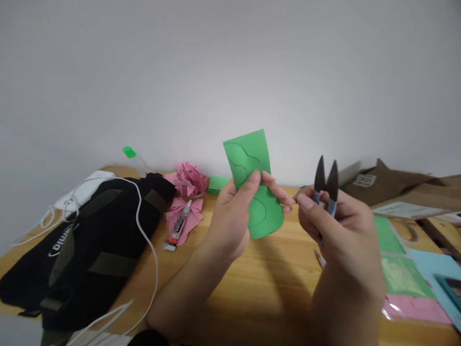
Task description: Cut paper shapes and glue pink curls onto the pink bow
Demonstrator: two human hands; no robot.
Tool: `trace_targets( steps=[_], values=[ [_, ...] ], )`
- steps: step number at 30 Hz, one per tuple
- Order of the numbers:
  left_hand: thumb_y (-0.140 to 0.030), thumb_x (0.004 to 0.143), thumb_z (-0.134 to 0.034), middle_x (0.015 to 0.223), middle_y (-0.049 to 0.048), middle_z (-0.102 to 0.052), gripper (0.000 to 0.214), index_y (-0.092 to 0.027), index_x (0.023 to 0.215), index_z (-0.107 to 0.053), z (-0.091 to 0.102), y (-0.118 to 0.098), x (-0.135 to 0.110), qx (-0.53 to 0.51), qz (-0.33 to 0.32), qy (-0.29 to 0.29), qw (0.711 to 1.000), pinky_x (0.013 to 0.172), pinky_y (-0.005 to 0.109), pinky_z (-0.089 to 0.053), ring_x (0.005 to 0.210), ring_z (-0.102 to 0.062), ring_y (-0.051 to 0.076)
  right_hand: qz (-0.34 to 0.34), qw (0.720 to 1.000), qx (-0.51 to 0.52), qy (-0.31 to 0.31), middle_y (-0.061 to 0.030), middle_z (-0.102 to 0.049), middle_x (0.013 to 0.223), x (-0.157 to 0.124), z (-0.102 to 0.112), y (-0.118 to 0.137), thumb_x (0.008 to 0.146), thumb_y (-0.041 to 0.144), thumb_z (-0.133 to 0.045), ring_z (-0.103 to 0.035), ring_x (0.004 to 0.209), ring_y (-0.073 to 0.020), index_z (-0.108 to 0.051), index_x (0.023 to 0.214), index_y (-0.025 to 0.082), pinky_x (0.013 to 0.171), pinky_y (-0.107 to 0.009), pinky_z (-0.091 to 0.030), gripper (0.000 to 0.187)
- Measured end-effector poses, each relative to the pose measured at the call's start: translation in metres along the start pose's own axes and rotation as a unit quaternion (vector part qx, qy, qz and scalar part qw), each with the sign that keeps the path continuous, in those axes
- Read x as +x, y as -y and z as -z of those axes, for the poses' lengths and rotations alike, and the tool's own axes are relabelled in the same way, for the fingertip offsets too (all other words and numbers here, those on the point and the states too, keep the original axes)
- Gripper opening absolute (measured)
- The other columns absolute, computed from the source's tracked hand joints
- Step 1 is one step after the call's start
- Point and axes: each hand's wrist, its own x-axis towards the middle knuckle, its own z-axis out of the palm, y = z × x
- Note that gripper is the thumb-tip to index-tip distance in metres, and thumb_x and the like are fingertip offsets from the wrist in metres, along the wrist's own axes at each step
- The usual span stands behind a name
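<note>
My left hand (234, 214) pinches a piece of green paper (264, 211) between thumb and fingers, held up above the table. Curved dark lines are drawn on the paper, and its lower end is rounded. Close by on the right, my right hand (342, 230) is wrapped around a pair of scissors (326, 185). Their dark blades point upward and stand a little apart; the handles are mostly hidden in the hand. The blades are clear of the paper.
A black bag (118, 240) with a white cable (139, 211) over it lies left. Behind are a pink paper flower (190, 179), pink paper pieces (196, 211) and a glue tube (180, 223). Brown packaging (399, 187) and green sheets (389, 235) lie right on the wooden table (230, 298).
</note>
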Motion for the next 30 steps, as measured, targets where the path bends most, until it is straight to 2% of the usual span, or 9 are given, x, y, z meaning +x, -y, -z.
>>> trace_targets(
  steps=[3, 7, 13, 16, 20, 25, 30],
  values=[
    [-0.033, 0.093, -0.061, 0.065, 0.0007, -0.067, 0.021, -0.016, 0.080, -0.063, 0.001, 0.002, -0.001, 0.033, 0.002, 0.008, 0.999, 0.068, 0.032, -0.057, 0.061, -0.066, 0.015, -0.004, 1.000, 0.004, -0.003, 0.0062, -0.037, 0.056, -0.001, 0.000, -0.001, 0.088, 0.032, -0.075, -0.029, 0.049, -0.0073, -0.068, 0.076, 0.021, 0.042, -0.024, -0.018, 0.017],
    [-0.040, 0.091, -0.064, 0.063, 0.0011, -0.066, 0.026, -0.016, 0.081, -0.063, 0.003, 0.006, -0.003, 0.085, 0.003, 0.045, 0.995, 0.066, 0.030, -0.056, 0.060, -0.066, 0.015, 0.006, 1.000, 0.029, -0.008, 0.0065, -0.038, 0.053, -0.004, -0.001, -0.001, 0.091, 0.038, -0.071, -0.031, 0.046, -0.0077, -0.071, 0.083, 0.022, 0.042, -0.023, -0.022, 0.018],
    [-0.046, 0.094, -0.057, 0.064, 0.0028, -0.068, 0.033, -0.015, 0.087, -0.065, 0.007, 0.007, -0.006, 0.137, 0.008, 0.091, 0.986, 0.060, 0.030, -0.056, 0.059, -0.068, 0.018, 0.021, 0.996, 0.049, 0.068, 0.0062, -0.040, 0.053, -0.007, 0.005, 0.007, 0.096, 0.056, -0.056, -0.031, 0.043, -0.0083, -0.070, 0.101, 0.025, 0.039, -0.023, -0.020, 0.034],
    [-0.046, 0.097, -0.053, 0.063, 0.0033, -0.067, 0.034, -0.014, 0.092, -0.067, 0.007, 0.007, -0.006, 0.149, 0.027, 0.103, 0.983, 0.059, 0.029, -0.055, 0.057, -0.067, 0.017, 0.018, 0.995, 0.042, 0.093, 0.0062, -0.042, 0.055, -0.010, 0.008, 0.010, 0.097, 0.053, -0.057, -0.032, 0.044, -0.0084, -0.069, 0.110, 0.027, 0.038, -0.023, -0.018, 0.032],
    [-0.044, 0.099, -0.050, 0.061, 0.0020, -0.065, 0.034, -0.016, 0.104, -0.068, 0.009, 0.007, -0.006, 0.174, 0.039, 0.115, 0.977, 0.060, 0.027, -0.053, 0.057, -0.065, 0.016, 0.015, 0.993, 0.025, 0.110, 0.0059, -0.043, 0.055, -0.012, 0.011, 0.011, 0.099, 0.047, -0.056, -0.037, 0.045, -0.0103, -0.067, 0.125, 0.033, 0.038, -0.023, -0.023, 0.032],
    [-0.046, 0.097, -0.053, 0.063, 0.0017, -0.064, 0.035, -0.017, 0.111, -0.065, 0.009, 0.005, -0.006, 0.171, 0.063, 0.115, 0.976, 0.057, 0.026, -0.052, 0.056, -0.063, 0.015, -0.007, 0.991, 0.039, 0.128, 0.0059, -0.046, 0.055, -0.009, 0.012, 0.012, 0.098, 0.048, -0.058, -0.037, 0.043, -0.0096, -0.068, 0.124, 0.032, 0.038, -0.023, -0.025, 0.032],
    [-0.050, 0.095, -0.053, 0.062, 0.0010, -0.063, 0.039, -0.015, 0.109, -0.064, 0.008, 0.004, -0.006, 0.159, 0.089, 0.146, 0.972, 0.054, 0.026, -0.052, 0.053, -0.061, 0.015, -0.034, 0.991, 0.061, 0.116, 0.0070, -0.039, 0.054, -0.006, 0.017, 0.010, 0.097, 0.047, -0.060, -0.034, 0.043, -0.0097, -0.068, 0.123, 0.030, 0.037, -0.023, -0.022, 0.032]
  ],
)
